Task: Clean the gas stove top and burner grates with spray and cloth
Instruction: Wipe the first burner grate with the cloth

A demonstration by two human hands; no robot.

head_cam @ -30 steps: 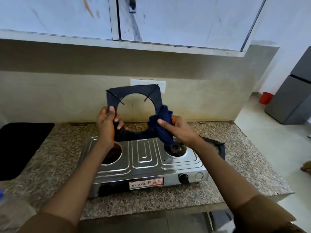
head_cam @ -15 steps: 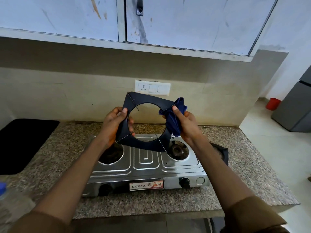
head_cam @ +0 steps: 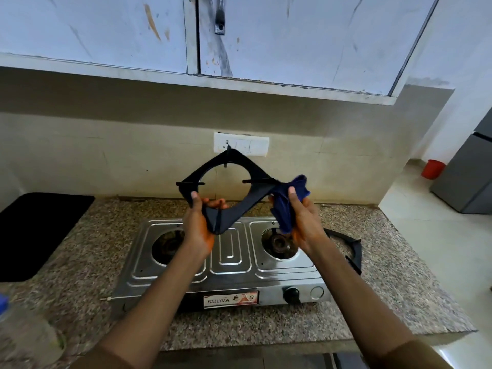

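Starting at the bench's (head_cam: 87, 251) left edge, a blurred bottle with a blue cap (head_cam: 4, 304) shows at the near corner, possibly the spray, though that cannot be told. The gas stove (head_cam: 231, 265) sits mid-bench with both burner wells bare. Above it the left hand (head_cam: 198, 227) is closed on the near corner of a black burner grate (head_cam: 226, 190), held up clear of the stove and tilted. The right hand (head_cam: 300, 219) pinches a bunched blue cloth (head_cam: 286, 206) against the grate's right corner, thumb on top. A second grate (head_cam: 348, 249) lies on the bench just beside the stove's right edge. I judge the work mid-way: one grate being wiped, the other's state unclear, the stove top not visibly wiped, and both grates to be reseated.
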